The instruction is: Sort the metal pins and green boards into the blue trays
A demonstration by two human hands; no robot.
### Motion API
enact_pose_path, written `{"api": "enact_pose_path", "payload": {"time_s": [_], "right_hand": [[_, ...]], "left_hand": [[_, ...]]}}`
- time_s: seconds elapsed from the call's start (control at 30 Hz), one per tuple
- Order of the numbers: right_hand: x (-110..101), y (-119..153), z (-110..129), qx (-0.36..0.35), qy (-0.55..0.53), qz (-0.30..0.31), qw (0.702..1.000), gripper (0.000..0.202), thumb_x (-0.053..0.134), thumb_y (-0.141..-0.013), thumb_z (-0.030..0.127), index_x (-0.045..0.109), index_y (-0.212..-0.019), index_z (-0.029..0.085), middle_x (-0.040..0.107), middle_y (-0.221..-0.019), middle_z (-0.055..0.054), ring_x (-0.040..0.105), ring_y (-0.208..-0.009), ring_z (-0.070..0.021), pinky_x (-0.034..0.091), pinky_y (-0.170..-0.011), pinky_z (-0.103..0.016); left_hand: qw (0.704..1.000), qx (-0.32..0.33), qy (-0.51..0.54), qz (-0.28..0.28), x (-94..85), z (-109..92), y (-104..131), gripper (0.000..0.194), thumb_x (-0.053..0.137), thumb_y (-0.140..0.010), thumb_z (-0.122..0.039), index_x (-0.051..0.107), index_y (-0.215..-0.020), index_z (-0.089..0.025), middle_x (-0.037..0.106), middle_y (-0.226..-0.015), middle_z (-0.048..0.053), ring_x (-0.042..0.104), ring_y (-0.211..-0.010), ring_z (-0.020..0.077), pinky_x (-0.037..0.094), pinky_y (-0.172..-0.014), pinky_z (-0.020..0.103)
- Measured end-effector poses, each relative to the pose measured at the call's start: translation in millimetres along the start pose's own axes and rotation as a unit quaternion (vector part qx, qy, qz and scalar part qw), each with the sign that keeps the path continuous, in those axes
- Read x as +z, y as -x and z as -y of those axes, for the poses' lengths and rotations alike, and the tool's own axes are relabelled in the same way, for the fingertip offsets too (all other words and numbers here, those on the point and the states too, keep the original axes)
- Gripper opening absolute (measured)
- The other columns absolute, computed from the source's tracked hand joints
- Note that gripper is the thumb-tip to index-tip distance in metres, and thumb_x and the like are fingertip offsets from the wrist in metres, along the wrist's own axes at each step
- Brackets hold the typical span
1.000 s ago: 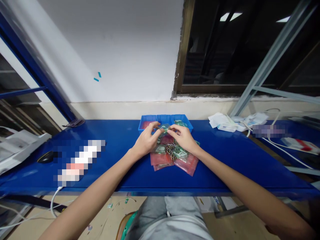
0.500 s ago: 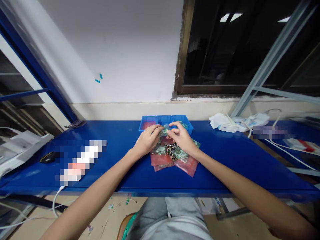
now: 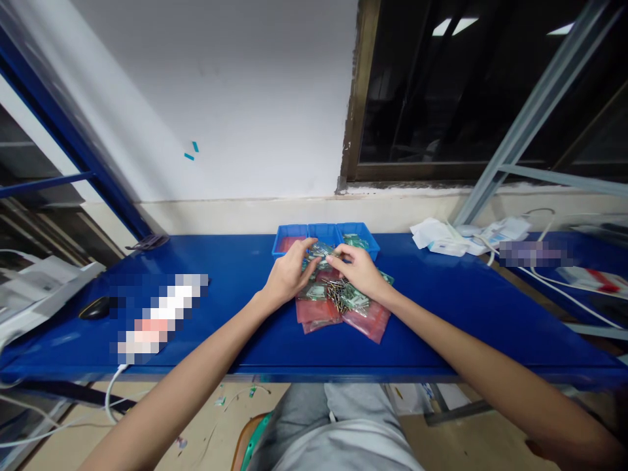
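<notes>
Both hands meet over a pile in the middle of the blue table. Between them is a small clear plastic bag (image 3: 322,250) with greenish contents too small to name. My left hand (image 3: 290,269) pinches its left side between thumb and fingers. On its right side, the fingertips of my right hand (image 3: 359,268) are closed. Below lie red plastic bags (image 3: 318,310), small bags of green and white pieces (image 3: 357,299) and a heap of thin metal pieces, like screws (image 3: 336,293). Just behind stands a blue three-part bin (image 3: 324,230), partly hidden by the hands.
On the left are a black mouse (image 3: 95,308), a blurred-out power strip (image 3: 164,317) with a white cable, and white equipment (image 3: 46,288). White plastic packets (image 3: 441,237) and cables lie at the right rear. A grey metal post (image 3: 530,111) slants up on the right.
My left fingers have shifted, with the thumb and fingertips now further apart on the bag, and more of the clear bag shows. The right hand has barely moved.
</notes>
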State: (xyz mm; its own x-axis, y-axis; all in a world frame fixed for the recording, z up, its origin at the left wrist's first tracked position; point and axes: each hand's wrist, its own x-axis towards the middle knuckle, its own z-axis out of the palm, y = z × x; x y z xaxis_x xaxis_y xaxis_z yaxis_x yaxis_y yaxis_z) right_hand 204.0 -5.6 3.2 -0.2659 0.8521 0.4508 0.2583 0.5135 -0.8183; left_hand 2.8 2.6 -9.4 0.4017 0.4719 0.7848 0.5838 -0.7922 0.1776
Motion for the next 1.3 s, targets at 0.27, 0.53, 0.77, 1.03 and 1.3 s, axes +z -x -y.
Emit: {"api": "enact_pose_path", "payload": {"time_s": [0.27,0.53,0.77,1.03,1.3], "right_hand": [[0.9,1.6,9.6,0.005,-0.088,-0.018,0.996,0.031,0.069,-0.082,0.042,0.056,-0.066,0.019,0.061,-0.124,-0.011,0.064,-0.076,-0.0162,0.054,-0.059,-0.032],[0.4,1.0,11.1,0.016,-0.102,0.002,0.995,0.019,0.067,-0.084,0.04,0.065,-0.08,0.021,0.067,-0.11,-0.009,0.065,-0.088,-0.0202,0.057,-0.059,-0.03],[1.7,-3.1,-5.1,0.022,-0.091,-0.013,0.996,0.016,0.067,-0.083,0.034,0.058,-0.089,0.022,0.062,-0.085,-0.003,0.063,-0.076,-0.0169,0.055,-0.053,-0.027],[-4.1,-5.1,-2.6,0.034,-0.106,-0.043,0.993,0.028,0.067,-0.08,0.027,0.053,-0.104,0.023,0.06,-0.077,0.003,0.057,-0.056,-0.0116,0.051,-0.051,-0.027],[-13.2,-8.7,-7.0,0.011,-0.054,-0.047,0.997,0.016,0.065,-0.083,0.029,0.064,-0.097,0.021,0.065,-0.077,0.0,0.059,-0.056,-0.0129,0.051,-0.056,-0.03]], "left_hand": [[0.993,0.028,0.004,0.113,-4.7,-5.7,-1.2,0.048,0.053,-0.093,-0.024,0.042,-0.139,-0.017,0.049,-0.137,0.015,0.057,-0.121,0.0264,0.058,-0.092,0.04],[0.996,0.031,-0.003,0.08,1.0,-1.4,1.1,0.042,0.041,-0.098,-0.013,0.044,-0.14,-0.017,0.062,-0.118,0.012,0.062,-0.107,0.02,0.056,-0.091,0.037],[0.999,-0.008,-0.012,0.043,3.9,2.9,2.9,0.054,0.045,-0.101,-0.026,0.029,-0.151,-0.016,0.064,-0.115,0.013,0.063,-0.091,0.0187,0.056,-0.082,0.035],[0.997,0.004,0.011,0.074,3.8,3.2,2.8,0.071,0.059,-0.094,-0.039,0.026,-0.152,-0.015,0.056,-0.133,0.019,0.062,-0.102,0.024,0.056,-0.086,0.039],[0.997,-0.007,0.028,0.078,3.7,4.3,2.0,0.056,0.053,-0.098,-0.031,0.033,-0.147,-0.015,0.062,-0.115,0.013,0.062,-0.104,0.0233,0.055,-0.091,0.042]]}}
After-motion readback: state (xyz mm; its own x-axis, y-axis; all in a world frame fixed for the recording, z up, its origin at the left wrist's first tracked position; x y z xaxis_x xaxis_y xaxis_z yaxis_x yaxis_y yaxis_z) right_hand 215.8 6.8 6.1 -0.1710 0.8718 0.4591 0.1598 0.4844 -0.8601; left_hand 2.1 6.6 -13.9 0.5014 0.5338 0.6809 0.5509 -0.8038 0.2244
